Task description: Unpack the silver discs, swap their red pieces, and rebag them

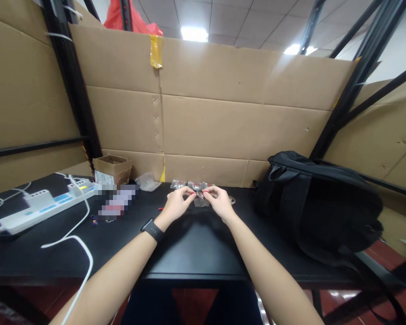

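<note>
My left hand [179,201] and my right hand [219,201] meet over the back middle of the black table [196,253]. Both are closed, thumb and fingertips pinched on a small shiny ring-like piece [199,195] between them. Its exact kind is too small to tell, and the fingertips cover part of it. Several small clear plastic packets [178,184] lie just behind the hands. A round tan ring [232,200], perhaps a tape roll, is partly hidden by my right hand. Near my left wrist, which wears a dark watch [152,229], a small red item [161,208] shows.
A black backpack [311,207] fills the right side. To the left lie a white power strip [50,210], a white cable [84,248], a pixelated item [118,202], a small open carton [113,169] and a clear plastic bag [148,182]. Cardboard [209,126] walls the back.
</note>
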### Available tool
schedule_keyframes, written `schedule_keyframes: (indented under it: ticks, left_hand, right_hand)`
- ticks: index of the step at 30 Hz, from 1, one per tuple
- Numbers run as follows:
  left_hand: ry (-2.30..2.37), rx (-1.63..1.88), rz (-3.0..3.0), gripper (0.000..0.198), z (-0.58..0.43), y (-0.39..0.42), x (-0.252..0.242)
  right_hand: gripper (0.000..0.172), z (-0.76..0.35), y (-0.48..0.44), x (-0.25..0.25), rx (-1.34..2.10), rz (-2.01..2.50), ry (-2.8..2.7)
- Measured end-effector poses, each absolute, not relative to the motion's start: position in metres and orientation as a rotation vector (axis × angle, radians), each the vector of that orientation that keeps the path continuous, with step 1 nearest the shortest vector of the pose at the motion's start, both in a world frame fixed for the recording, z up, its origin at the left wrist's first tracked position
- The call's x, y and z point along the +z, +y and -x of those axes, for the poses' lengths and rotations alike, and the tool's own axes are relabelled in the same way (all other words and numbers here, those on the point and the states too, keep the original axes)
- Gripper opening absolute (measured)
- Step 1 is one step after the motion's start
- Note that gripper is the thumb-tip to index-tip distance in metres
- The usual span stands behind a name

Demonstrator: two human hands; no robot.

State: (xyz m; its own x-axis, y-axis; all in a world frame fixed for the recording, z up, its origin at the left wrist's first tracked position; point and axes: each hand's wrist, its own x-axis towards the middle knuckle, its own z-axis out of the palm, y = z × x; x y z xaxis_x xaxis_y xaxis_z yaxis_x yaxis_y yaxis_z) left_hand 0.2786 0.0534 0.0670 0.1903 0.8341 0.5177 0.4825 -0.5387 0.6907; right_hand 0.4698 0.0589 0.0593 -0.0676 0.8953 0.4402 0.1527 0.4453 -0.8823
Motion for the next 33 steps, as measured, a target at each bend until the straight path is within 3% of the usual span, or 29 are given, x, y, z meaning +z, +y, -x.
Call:
schedule_keyframes:
  ticks: [24, 33]
  left_hand:
    - [1.458, 1.216, -2.259, 0.02, -0.287, 0.046, 0.067]
    - [1.528, 1.222, -2.281, 0.021, -0.285, 0.046, 0.068]
  right_hand:
    - [0.032, -0.456, 0.051, 0.054, 1.458, 0.822, -1.161]
    - [0.028, -0.456, 0.055, 0.049, 1.29, 0.863, -1.281]
